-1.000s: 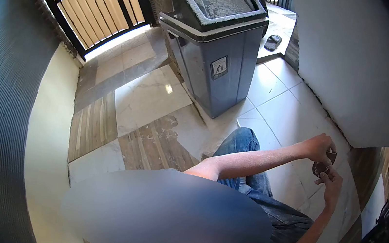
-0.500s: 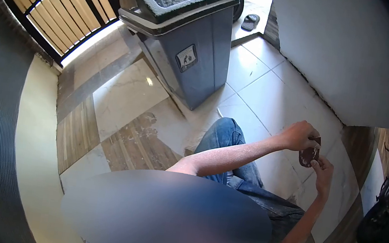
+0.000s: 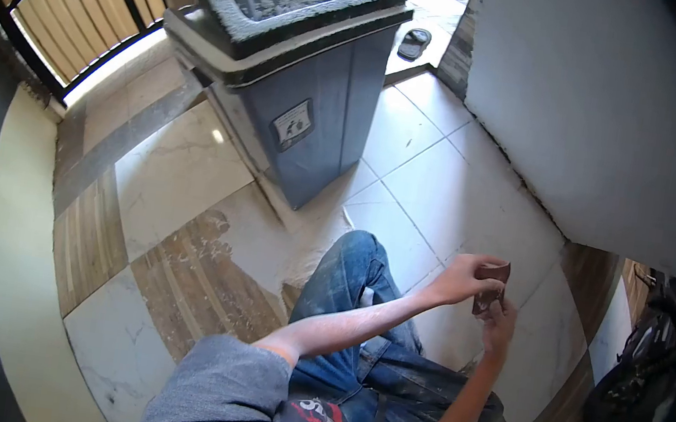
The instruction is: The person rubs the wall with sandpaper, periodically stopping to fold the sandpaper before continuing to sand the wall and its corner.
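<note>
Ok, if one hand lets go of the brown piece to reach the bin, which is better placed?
Likely the left hand: it holds the brown piece from the side nearer the bin. The right hand, also on the piece, sits farther from the bin.

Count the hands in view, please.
2. The left hand grips the brown piece from above; the right hand holds its lower end. Both show, though some fingers are partly hidden, and no third hand can be seen.
</note>
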Demonstrator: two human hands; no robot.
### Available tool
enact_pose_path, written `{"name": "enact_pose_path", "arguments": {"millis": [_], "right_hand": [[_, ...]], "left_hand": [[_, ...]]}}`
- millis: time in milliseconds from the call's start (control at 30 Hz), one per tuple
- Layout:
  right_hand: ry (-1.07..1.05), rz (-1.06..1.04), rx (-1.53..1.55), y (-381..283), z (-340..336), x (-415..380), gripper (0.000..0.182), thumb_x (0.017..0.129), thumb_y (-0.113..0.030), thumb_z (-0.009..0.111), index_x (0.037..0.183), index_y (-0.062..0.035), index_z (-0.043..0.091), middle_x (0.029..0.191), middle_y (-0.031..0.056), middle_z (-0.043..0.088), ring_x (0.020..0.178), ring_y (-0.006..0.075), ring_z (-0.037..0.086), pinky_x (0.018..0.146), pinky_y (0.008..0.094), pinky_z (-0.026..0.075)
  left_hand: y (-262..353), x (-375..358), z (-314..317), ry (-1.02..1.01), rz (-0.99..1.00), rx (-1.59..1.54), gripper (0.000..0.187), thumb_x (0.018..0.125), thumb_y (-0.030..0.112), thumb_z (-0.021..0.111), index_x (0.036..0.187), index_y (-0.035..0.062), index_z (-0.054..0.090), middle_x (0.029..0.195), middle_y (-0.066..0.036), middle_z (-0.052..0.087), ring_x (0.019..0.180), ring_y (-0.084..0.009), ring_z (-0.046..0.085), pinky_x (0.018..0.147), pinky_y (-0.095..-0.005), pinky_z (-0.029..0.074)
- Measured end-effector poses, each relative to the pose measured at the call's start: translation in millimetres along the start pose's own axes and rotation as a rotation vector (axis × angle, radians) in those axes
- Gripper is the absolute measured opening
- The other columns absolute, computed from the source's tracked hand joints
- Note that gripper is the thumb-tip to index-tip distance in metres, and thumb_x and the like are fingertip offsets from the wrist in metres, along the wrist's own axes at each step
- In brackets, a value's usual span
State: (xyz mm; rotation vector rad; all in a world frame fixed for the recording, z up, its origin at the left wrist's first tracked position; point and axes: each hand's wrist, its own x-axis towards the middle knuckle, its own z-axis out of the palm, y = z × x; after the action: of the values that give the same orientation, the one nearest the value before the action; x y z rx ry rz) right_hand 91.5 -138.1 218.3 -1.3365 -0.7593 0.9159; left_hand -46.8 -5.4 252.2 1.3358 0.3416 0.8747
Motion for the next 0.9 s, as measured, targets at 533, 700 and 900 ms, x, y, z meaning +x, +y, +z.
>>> {"name": "enact_pose_path", "arguments": {"millis": [533,700,900], "right_hand": [[-0.224,0.158,-0.081,-28.1,-36.0,23.5,0.032,0.088,-0.019,0.062,0.105,0.0081,0.061,0.087,0.0151,0.067,0.079,0.0218,0.068,0.073,0.0308,0.056],[-0.344,0.206,-0.004,-5.8,-71.3,17.3,0.031,0.087,-0.019,0.063,0.105,0.0065,0.062,0.084,0.0135,0.068,0.076,0.0193,0.068,0.071,0.0298,0.056],[-0.234,0.195,-0.266,-6.7,-95.7,-0.4,0.028,0.083,-0.016,0.067,0.104,0.0014,0.065,0.078,0.0103,0.068,0.065,0.0154,0.065,0.061,0.0275,0.054]], "left_hand": [[-2.4,11.1,9.0,-0.19,-0.388,0.209,0.032,0.079,0.016,0.072,0.103,-0.0041,0.066,0.091,-0.007,0.069,0.083,-0.0132,0.062,0.078,-0.0266,0.049],[-1.1,21.0,18.8,-0.55,-0.627,0.398,0.038,0.081,0.016,0.068,0.109,-0.0085,0.06,0.094,-0.013,0.066,0.084,-0.018,0.064,0.076,-0.0275,0.054],[-14.1,22.9,60.0,-0.709,-0.697,0.398,0.043,0.084,0.015,0.065,0.113,-0.0148,0.054,0.098,-0.02,0.065,0.087,-0.0239,0.066,0.076,-0.0333,0.059]]}}
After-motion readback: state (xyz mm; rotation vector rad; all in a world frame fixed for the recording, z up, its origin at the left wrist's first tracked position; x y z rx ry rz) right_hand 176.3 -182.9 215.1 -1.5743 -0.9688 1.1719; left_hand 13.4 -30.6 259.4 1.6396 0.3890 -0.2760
